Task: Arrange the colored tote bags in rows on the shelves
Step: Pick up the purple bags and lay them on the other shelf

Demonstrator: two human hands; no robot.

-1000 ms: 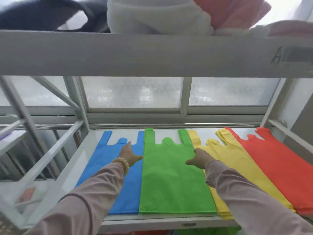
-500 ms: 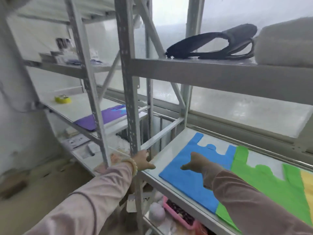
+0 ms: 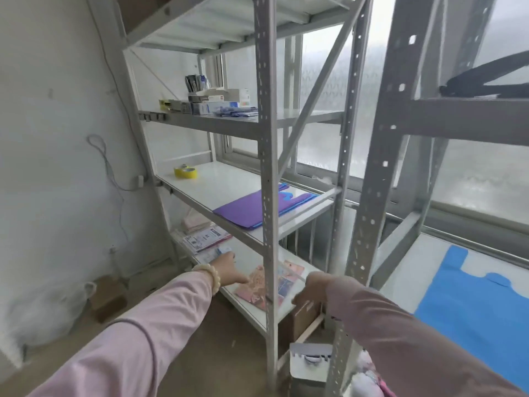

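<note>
Hands out in front of two grey metal racks, bags lying flat on the shelves

Left hand (image 3: 229, 267) is spread with straight fingers and holds nothing, over the low shelf (image 3: 286, 313). Right hand (image 3: 310, 287) is blurry, so I can't tell if its fingers are curled. The flat stack of purple fabric tote bags (image 3: 243, 209) sits at the front right corner of the middle shelf (image 3: 223, 181), with a yellow tape roll (image 3: 185, 171) back left. The flat blue fabric tote bag (image 3: 469, 305) lies at the left end of the right-hand shelf (image 3: 406, 270).
</note>
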